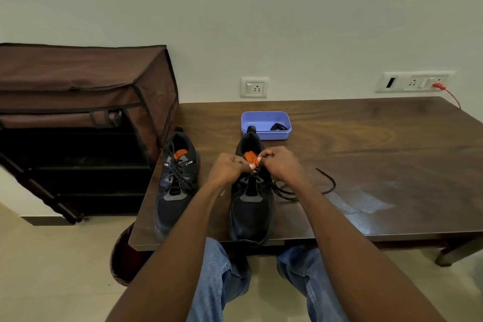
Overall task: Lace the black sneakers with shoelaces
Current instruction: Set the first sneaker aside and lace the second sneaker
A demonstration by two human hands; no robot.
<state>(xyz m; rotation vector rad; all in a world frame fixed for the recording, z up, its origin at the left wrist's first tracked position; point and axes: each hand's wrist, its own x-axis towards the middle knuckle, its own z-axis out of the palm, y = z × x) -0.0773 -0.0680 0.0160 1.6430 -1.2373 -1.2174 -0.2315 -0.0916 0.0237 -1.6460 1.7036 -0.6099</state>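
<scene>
Head view: blue tray [283, 136] behind sneaker [251, 206].

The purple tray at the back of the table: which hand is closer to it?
Right. The right hand lies just in front of the purple tray; the left hand lies in front too, but further left.

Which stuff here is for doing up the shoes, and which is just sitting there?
For the job:
right sneaker, both hands working at its top
left hand
right hand
loose shoelace
left sneaker, already laced

Just sitting there:
blue tray with a small dark item inside
brown fabric rack
wall sockets
red cable
</scene>
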